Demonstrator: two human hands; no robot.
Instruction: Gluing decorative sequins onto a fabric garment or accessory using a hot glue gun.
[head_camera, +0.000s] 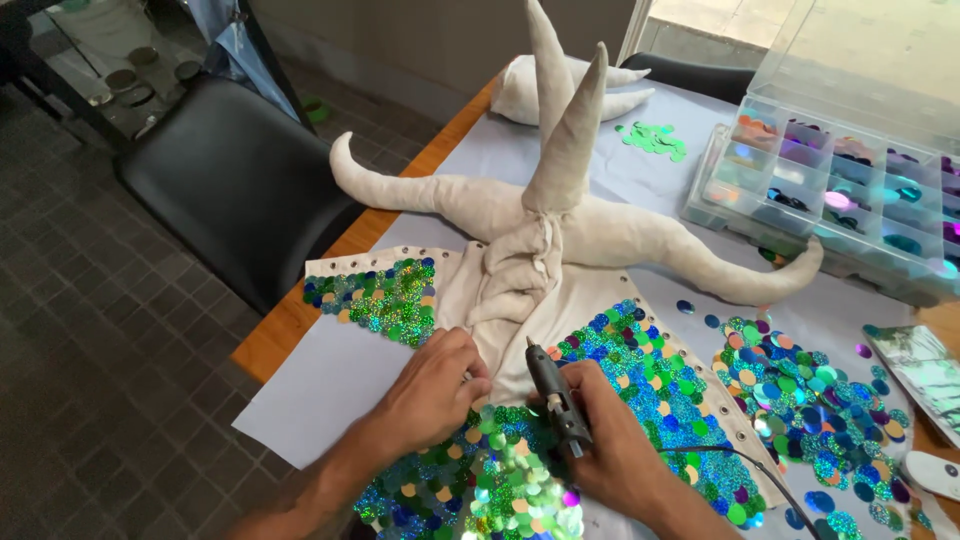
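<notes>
My right hand (610, 440) grips a black glue gun (556, 398), its nozzle pointing up toward the cream fabric. My left hand (435, 385) presses down on the cream stuffed fabric piece (520, 260), fingers curled at its gathered centre. The piece has several long stuffed horns or tentacles (575, 130) rising and spreading outward. Shiny green and blue round sequins (640, 375) cover patches of the fabric on both sides of my hands. A black cord (740, 465) trails from the gun to the right.
A clear compartment box (850, 170) of coloured sequins stands open at the back right. Loose sequins (810, 400) are heaped at the right, with a small green pile (652, 138) farther back. A black chair (235, 180) stands left of the wooden table edge (300, 320).
</notes>
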